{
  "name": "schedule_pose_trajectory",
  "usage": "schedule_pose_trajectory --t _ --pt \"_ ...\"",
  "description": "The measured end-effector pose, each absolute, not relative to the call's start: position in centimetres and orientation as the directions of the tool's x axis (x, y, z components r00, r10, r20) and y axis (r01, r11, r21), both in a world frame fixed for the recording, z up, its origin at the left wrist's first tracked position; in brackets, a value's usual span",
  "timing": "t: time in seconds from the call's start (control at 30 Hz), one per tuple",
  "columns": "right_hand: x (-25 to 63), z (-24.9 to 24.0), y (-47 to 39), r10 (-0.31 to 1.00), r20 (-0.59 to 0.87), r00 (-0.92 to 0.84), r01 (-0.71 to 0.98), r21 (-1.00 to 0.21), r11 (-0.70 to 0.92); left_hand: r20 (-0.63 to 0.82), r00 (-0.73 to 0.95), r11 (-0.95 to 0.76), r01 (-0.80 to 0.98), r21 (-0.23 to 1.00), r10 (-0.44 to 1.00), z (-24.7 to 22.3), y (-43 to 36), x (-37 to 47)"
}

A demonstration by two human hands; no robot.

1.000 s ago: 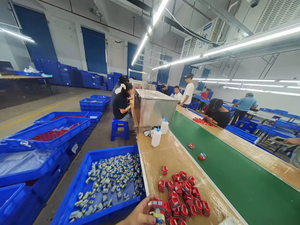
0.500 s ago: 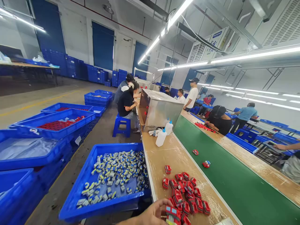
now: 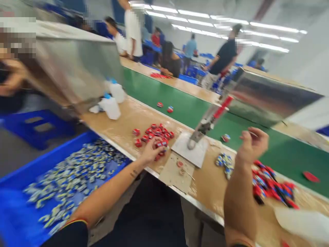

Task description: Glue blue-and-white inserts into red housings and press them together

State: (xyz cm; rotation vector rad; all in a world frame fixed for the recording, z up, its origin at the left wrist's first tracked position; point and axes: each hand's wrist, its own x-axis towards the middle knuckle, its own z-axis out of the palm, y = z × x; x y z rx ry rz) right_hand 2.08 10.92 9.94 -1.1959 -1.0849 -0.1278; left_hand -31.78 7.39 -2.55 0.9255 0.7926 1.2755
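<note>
My left hand [image 3: 150,152] is closed around a red toy car [image 3: 160,144] with pale blue windows, at the near side of a pile of similar red toy cars [image 3: 154,130] on the bench. My right hand [image 3: 254,144] is raised over the bench's far right, fingers curled in toward the thumb. A thin pale line shows at its fingertips, too blurred to name. Below it lies a heap of red, blue and black toy parts [image 3: 272,183], with small grey, blue and yellow parts [image 3: 224,163] to its left. Between my hands is a cardboard piece [image 3: 174,175] with small round pots.
A metal press with a red handle [image 3: 222,106] stands on a white plate [image 3: 177,145]. Behind runs a green conveyor [image 3: 144,89] carrying several pieces. White bottles [image 3: 111,109] stand at left. A blue bin [image 3: 15,175] of small parts is beside the bench. Co-workers sit and stand beyond.
My view has swung right and down, bringing the press, my right arm and the right-hand heap into sight. My left hand still holds the red toy car by the pile.
</note>
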Motion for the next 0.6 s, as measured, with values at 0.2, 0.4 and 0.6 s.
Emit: schedule_pose_trajectory --t 0.2,0.4,0.6 --pt "2.5 10.1 9.8 0.448 0.797 0.405 0.557 -0.604 0.571 0.123 0.354 -0.061 -0.182 0.981 0.927 -2.6 16.4 -25.9" --pt "-1.0 10.9 12.8 0.596 0.78 0.191 0.572 -0.582 0.578 0.195 0.436 -0.214 -0.004 0.977 0.879 -3.6 19.4 -20.7" --pt "-1.0 10.8 17.2 0.704 0.698 0.13 0.465 -0.67 0.579 0.22 0.523 -0.295 0.064 0.953 0.823 -4.3 19.7 -18.0"
